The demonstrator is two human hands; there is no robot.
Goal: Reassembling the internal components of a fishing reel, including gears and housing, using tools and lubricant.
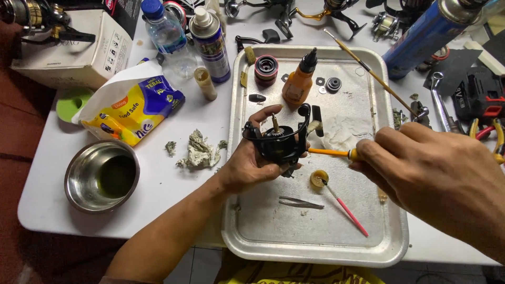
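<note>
Our left hand [247,163] has its grip clamped around the black reel body [279,143] over the metal tray [315,247], our right hand [421,168] pinching the orange-handled tool [329,152] against it, tweezers [301,202] below, steel bowl [102,176] left on the tabletop [47,210].

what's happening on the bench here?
A person works on a black fishing reel body held in the left hand over a metal tray. The right hand holds a thin yellow-handled tool, its tip against the reel. An orange squeeze bottle, metal tweezers and a pink-handled brush lie on the tray.
</note>
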